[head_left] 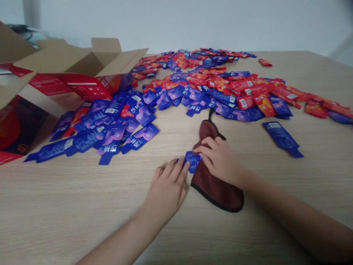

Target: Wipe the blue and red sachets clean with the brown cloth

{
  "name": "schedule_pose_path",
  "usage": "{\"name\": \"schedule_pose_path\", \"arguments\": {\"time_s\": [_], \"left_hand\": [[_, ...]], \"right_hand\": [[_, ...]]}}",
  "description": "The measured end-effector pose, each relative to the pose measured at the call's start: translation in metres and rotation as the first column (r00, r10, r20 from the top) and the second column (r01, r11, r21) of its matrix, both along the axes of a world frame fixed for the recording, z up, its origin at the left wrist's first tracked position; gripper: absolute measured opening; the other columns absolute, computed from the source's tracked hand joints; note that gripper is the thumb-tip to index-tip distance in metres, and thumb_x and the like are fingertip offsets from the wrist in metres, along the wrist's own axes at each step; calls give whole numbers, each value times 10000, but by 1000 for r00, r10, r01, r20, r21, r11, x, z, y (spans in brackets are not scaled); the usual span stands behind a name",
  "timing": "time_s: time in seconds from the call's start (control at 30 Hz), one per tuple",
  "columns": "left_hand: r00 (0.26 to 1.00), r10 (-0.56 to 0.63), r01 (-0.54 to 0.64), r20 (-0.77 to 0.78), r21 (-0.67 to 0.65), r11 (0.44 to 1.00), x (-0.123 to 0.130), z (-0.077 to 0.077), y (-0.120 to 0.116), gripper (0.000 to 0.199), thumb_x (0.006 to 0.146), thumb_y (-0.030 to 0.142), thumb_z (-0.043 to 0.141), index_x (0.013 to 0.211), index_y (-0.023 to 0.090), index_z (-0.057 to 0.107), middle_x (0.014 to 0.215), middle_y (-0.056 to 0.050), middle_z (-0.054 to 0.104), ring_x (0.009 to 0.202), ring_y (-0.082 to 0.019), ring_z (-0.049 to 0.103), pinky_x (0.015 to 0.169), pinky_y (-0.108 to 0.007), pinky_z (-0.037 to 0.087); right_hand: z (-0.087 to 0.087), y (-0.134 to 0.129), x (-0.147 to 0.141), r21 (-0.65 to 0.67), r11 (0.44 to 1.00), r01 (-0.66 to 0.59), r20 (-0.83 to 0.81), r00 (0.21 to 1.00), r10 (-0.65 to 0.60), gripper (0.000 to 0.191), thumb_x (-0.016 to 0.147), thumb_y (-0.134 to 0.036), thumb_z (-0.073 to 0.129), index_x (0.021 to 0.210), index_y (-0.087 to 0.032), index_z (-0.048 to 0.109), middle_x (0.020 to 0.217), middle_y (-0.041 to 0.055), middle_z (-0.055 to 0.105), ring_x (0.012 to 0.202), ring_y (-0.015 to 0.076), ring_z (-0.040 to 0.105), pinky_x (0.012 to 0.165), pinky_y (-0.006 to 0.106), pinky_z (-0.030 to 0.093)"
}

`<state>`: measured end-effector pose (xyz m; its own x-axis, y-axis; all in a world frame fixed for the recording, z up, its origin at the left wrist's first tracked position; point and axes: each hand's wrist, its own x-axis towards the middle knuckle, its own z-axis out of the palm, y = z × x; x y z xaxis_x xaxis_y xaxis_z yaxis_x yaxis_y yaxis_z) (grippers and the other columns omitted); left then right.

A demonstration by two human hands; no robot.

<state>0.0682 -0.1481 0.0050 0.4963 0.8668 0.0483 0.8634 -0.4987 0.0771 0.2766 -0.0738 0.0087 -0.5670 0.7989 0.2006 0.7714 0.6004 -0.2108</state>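
Note:
A small blue sachet (193, 162) lies flat on the table between my two hands, its right side under a brown cloth. My left hand (172, 180) rests with stretched fingers on the sachet's left end, pressing it down. The brown cloth (215, 189) has black edging and a narrow black strap at its far end. My right hand (219, 156) has its fingers closed on the cloth's bunched middle, just over the sachet's right edge. How much of the sachet lies beneath the cloth is hidden.
A heap of red and blue sachets (193, 94) spreads across the back and left of the wooden table (82, 209). One blue sachet (281, 138) lies apart at right. Open red cardboard boxes (82, 86) stand at left, near a pale wall (193, 22).

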Motion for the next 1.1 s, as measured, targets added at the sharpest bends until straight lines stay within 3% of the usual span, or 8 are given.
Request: {"name": "schedule_pose_path", "arguments": {"time_s": [0.23,0.33,0.43,0.57,0.73,0.87,0.97,1.1], "left_hand": [[1000,-22,22,-15,14,1000,5,0,-6,523,936,301,429,1448,195,437,1544,-39,378,1338,-325,401,1015,-500,379],[1000,0,1,-22,32,999,9,0,-9,531,942,340,426,1448,181,440,1547,-29,370,1348,-346,388,1036,-525,369],[999,14,-13,-34,27,1000,11,0,-11,537,941,361,434,1444,173,450,1525,-38,408,1351,-361,387,1044,-537,369],[999,4,-3,-46,20,1000,9,0,-11,543,945,376,436,1452,180,440,1506,-48,437,1351,-359,397,1034,-527,390],[999,18,-18,-41,-5,1000,8,-2,-14,567,981,445,362,1487,191,377,1538,-45,385,1393,-348,345,1071,-538,353],[999,13,-14,-33,-22,1000,11,-4,-19,777,921,617,397,1506,111,318,1568,-118,314,1427,-401,256,1106,-583,293],[998,31,-32,-46,-11,999,14,-5,-23,842,890,640,445,1498,71,318,1558,-166,316,1431,-426,232,1118,-606,260],[999,35,-35,-42,-1,999,16,-6,-24,747,930,571,418,1503,102,319,1565,-156,307,1437,-414,228,1120,-601,258]], "right_hand": [[10,-3,66,-144,981,127,-38,990,-134,236,925,-197,454,972,-237,682,983,71,578,901,232,534,828,403,443],[20,-8,51,-126,982,138,-92,984,-150,257,934,-185,429,1016,-218,670,984,82,565,916,235,529,844,409,443],[24,-17,15,-77,995,56,-144,987,-67,286,932,-163,423,1081,-207,663,1032,97,565,939,239,510,843,406,437],[17,-28,-11,-23,999,-34,-2,999,34,282,918,-184,466,1090,-238,683,1064,97,590,920,267,482,778,430,416],[7,-33,37,-32,996,81,-19,996,-81,281,888,-148,484,1078,-228,675,1082,101,562,945,262,498,810,429,432],[4,-30,78,-82,982,172,-43,983,-176,241,884,-173,498,1052,-214,666,1023,91,552,944,258,530,828,435,456],[8,-25,79,-91,976,197,-94,974,-205,235,884,-177,500,1041,-222,669,1004,83,552,953,259,543,836,440,466],[19,-18,49,-23,980,198,-238,951,-198,248,891,-179,495,1069,-234,657,1011,79,546,978,250,539,876,430,459]]}}
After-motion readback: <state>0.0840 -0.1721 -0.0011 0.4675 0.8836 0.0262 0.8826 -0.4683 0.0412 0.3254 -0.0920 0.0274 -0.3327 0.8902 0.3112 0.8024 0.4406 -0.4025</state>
